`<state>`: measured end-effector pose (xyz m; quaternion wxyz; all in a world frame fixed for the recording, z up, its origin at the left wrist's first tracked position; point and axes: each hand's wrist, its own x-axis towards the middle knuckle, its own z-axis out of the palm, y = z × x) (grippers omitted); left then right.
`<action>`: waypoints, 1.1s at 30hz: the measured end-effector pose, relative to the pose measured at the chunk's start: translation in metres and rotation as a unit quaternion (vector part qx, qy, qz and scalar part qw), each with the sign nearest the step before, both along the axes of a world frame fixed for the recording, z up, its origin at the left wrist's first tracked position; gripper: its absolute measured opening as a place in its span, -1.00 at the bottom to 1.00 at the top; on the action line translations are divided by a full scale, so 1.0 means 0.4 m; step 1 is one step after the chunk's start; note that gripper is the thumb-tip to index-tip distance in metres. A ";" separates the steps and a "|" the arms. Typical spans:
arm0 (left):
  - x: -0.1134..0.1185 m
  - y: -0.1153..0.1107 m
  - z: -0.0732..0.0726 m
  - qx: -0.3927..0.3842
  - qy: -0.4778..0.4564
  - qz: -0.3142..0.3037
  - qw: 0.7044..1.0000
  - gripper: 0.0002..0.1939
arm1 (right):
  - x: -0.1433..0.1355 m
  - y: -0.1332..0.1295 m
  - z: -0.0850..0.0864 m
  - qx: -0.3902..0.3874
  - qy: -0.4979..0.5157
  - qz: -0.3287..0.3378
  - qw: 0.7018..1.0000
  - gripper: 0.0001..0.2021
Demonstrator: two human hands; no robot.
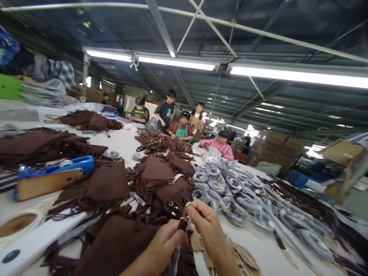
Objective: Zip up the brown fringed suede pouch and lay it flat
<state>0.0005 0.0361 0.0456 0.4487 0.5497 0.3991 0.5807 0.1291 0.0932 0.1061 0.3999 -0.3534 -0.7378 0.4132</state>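
Observation:
My left hand [164, 245] and my right hand [207, 226] meet at the bottom centre, both pinching a small gold metal clasp [186, 211] on a dark brown strap end. A brown fringed suede bag [115, 245] lies under my left hand. More brown fringed bags [163, 180] are piled just beyond my fingers. To the right of them lies a heap of wrapped straps in clear plastic [230, 191].
A blue tape dispenser [57, 166], a wooden piece [46, 184] and a tape roll [17, 224] sit at the left. Several seated and standing people [181, 126] are at the table's far end. Cardboard boxes [273, 143] stand at the back right.

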 end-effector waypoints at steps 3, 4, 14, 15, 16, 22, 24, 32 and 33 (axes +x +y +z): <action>-0.001 -0.001 -0.007 -0.006 -0.012 -0.006 1.000 -0.54 | 0.002 0.016 -0.014 -0.022 0.020 0.002 1.000 -0.64; -0.001 0.000 -0.007 -0.007 -0.019 0.009 1.000 -0.53 | 0.007 0.020 -0.017 -0.033 0.023 0.006 0.999 -0.65; -0.054 0.016 -0.001 0.033 0.076 0.220 0.972 -0.70 | 0.027 0.004 -0.046 0.165 -0.053 0.055 0.983 -0.76; -0.057 0.014 -0.001 0.039 0.100 0.232 0.967 -0.71 | 0.014 -0.008 -0.051 0.170 -0.050 0.042 0.983 -0.78; -0.059 0.013 -0.002 0.044 0.122 0.243 0.961 -0.71 | 0.001 -0.020 -0.055 0.167 -0.041 0.021 0.985 -0.81; -0.059 0.016 -0.011 0.109 0.247 0.275 0.923 -0.74 | -0.037 -0.056 -0.059 0.141 -0.018 -0.064 0.988 -0.82; -0.057 0.019 -0.015 0.126 0.272 0.267 0.916 -0.73 | -0.035 -0.054 -0.056 0.132 -0.023 -0.069 0.989 -0.82; -0.026 0.005 -0.016 0.114 0.225 0.203 0.946 -0.74 | -0.030 -0.032 -0.067 0.093 -0.036 -0.027 0.995 -0.82; -0.023 0.003 -0.014 0.104 0.200 0.192 0.955 -0.69 | -0.031 -0.027 -0.072 0.091 -0.027 -0.032 0.995 -0.81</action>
